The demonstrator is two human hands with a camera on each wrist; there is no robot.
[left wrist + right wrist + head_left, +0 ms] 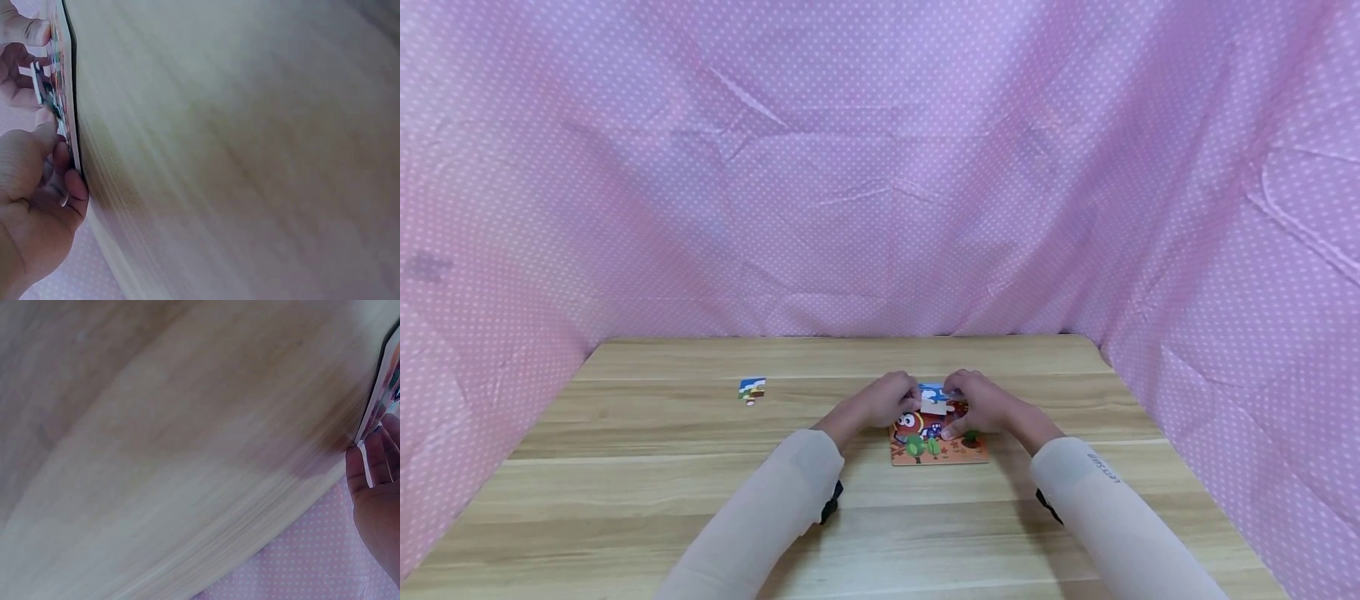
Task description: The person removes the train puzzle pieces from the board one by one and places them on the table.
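Your jigsaw puzzle [951, 456] lies flat on the wood-grain table [625, 492], right of centre in the lower half of the head view, its lower edge showing an orange ground with trees.

Your left hand [891, 402] is on the puzzle's left side, fingers bent in; in the left wrist view its thumb meets the end of a tilted jigsaw piece [934, 407], which appears pinched there. The forefinger's contact is hidden. Your right hand [988, 404] arches over the right side, thumb and fingers spread well apart around the same piece; no firm grip by it is evident.

Risks, in judgement: the tilted piece could slip or flip if the pinch loosens, since it seems held near one end. Pressing it down out of line could bend its knob or lift neighbouring pieces. A drag by your right thumb could shift the whole puzzle, as no fixing is visible.

Containers: no box or bowl is in view. The puzzle acts as the nearest thing to a tray, carrying its printed pieces; whether it has a raised rim cannot be told. A loose jigsaw section [752, 388] lies outside it, left of centre in the frame.
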